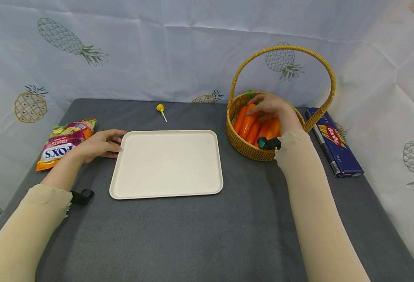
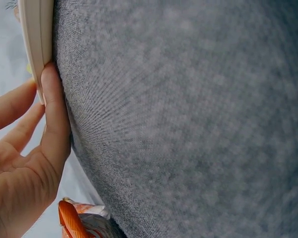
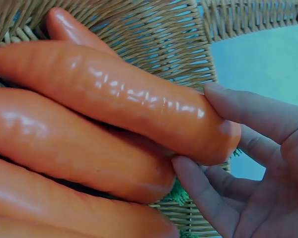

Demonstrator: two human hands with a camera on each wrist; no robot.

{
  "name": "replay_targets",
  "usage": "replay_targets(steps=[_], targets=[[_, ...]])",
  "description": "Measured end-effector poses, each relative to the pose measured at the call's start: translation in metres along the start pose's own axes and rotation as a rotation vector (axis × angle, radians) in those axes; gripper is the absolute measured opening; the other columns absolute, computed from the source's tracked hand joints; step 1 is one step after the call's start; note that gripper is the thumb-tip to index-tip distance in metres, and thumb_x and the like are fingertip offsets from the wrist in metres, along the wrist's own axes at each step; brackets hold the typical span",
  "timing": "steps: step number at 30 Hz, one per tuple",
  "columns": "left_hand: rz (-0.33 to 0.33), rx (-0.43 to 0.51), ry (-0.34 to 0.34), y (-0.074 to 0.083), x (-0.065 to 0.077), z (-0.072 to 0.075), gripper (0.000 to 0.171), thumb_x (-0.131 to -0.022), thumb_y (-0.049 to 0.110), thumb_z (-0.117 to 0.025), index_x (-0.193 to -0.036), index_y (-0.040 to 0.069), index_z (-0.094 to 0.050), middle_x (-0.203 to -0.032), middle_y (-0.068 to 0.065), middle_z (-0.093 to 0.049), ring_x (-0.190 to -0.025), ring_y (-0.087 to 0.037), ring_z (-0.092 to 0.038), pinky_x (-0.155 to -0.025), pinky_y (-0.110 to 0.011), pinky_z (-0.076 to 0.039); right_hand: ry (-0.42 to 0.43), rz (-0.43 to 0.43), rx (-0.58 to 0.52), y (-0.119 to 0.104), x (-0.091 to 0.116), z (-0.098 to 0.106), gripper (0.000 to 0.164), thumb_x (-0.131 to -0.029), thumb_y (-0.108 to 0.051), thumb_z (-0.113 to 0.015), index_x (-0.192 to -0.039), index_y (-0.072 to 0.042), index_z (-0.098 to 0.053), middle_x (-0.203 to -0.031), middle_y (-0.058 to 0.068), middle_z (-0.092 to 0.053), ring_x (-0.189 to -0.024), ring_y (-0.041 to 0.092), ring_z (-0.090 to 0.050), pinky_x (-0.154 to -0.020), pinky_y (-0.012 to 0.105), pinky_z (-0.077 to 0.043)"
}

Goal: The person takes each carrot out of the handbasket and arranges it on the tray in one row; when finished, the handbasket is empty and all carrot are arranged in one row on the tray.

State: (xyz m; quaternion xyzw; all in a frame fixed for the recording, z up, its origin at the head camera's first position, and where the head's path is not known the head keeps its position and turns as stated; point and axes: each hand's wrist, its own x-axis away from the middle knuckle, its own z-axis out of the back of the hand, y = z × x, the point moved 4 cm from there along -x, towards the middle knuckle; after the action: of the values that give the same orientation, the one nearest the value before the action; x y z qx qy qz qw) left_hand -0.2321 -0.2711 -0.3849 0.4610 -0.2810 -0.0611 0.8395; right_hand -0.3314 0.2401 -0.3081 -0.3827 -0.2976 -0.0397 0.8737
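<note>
At the left short side of a cream rectangular tray (image 1: 168, 164), my left hand (image 1: 99, 145) pinches the rim. The left wrist view shows the thumb along one side of the tray's edge (image 2: 37, 39) and fingertips at the other. My right hand (image 1: 272, 107) reaches into a wicker basket (image 1: 243, 147) with a tall handle. It grips the thick end of an orange carrot (image 3: 124, 91) between thumb and fingers. Several other glossy carrots (image 3: 74, 144) lie beside that one in the basket, with bits of green tops showing near their thick ends.
A purple and orange candy bag (image 1: 64, 143) lies beyond my left forearm. A yellow lollipop (image 1: 161, 109) is behind the tray. Right of the basket lies a blue Barilla pasta box (image 1: 335, 143). Grey cloth (image 1: 179, 239) covers the table, with pineapple-print fabric behind.
</note>
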Motion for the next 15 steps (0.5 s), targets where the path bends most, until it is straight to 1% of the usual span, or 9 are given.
replay_targets(steps=[2,4,7,11,13,15], targets=[[0.002,0.0,0.0,0.0,0.0,0.0,0.065,-0.1,0.011,-0.055,-0.155,0.002,-0.022,-0.128,-0.016,-0.039,-0.091,-0.001,-0.057,-0.08,-0.022,-0.059,0.003,-0.001,-0.023,-0.001,0.002,0.002,0.064,-0.094,-0.028,-0.067,-0.15,-0.015,-0.037,-0.143,0.008,-0.041,-0.1,0.015,-0.063,-0.106,0.041,-0.051],[0.003,0.001,0.001,0.0,0.0,0.0,0.065,-0.1,0.011,-0.055,-0.155,0.003,-0.022,-0.127,-0.016,-0.039,-0.091,-0.001,-0.057,-0.08,-0.022,-0.059,0.002,0.005,-0.039,-0.001,0.005,0.004,0.065,-0.094,-0.028,-0.066,-0.15,-0.015,-0.037,-0.139,0.007,-0.044,-0.093,0.012,-0.065,-0.104,0.04,-0.053],[0.004,-0.001,0.003,0.0,0.0,0.0,0.066,-0.099,0.011,-0.055,-0.155,0.003,-0.022,-0.128,-0.016,-0.039,-0.091,-0.001,-0.056,-0.08,-0.022,-0.059,0.0,0.016,-0.073,-0.001,0.008,0.008,0.065,-0.094,-0.028,-0.067,-0.15,-0.014,-0.037,-0.124,0.001,-0.052,-0.085,0.011,-0.067,-0.101,0.039,-0.055],[0.007,-0.001,0.003,0.0,0.0,0.0,0.066,-0.099,0.011,-0.055,-0.155,0.003,-0.022,-0.128,-0.017,-0.038,-0.091,-0.001,-0.056,-0.08,-0.022,-0.059,-0.008,0.038,-0.142,-0.003,0.013,0.014,0.066,-0.093,-0.025,-0.068,-0.15,-0.013,-0.036,-0.106,-0.006,-0.059,-0.081,0.011,-0.069,-0.097,0.038,-0.057],[0.007,0.001,0.002,0.0,0.0,0.0,0.066,-0.099,0.011,-0.055,-0.155,0.003,-0.022,-0.129,-0.017,-0.038,-0.091,-0.001,-0.056,-0.08,-0.022,-0.059,-0.013,0.052,-0.172,-0.005,0.016,0.016,0.067,-0.093,-0.024,-0.068,-0.15,-0.012,-0.035,-0.106,-0.006,-0.059,-0.081,0.011,-0.069,-0.093,0.035,-0.059],[0.007,0.003,0.001,0.0,0.0,0.0,0.066,-0.1,0.011,-0.055,-0.155,0.003,-0.022,-0.129,-0.017,-0.038,-0.091,-0.001,-0.057,-0.08,-0.022,-0.059,-0.008,0.063,-0.21,-0.007,0.019,0.018,0.067,-0.092,-0.023,-0.069,-0.149,-0.013,-0.035,-0.111,-0.004,-0.057,-0.082,0.01,-0.069,-0.087,0.031,-0.06]])
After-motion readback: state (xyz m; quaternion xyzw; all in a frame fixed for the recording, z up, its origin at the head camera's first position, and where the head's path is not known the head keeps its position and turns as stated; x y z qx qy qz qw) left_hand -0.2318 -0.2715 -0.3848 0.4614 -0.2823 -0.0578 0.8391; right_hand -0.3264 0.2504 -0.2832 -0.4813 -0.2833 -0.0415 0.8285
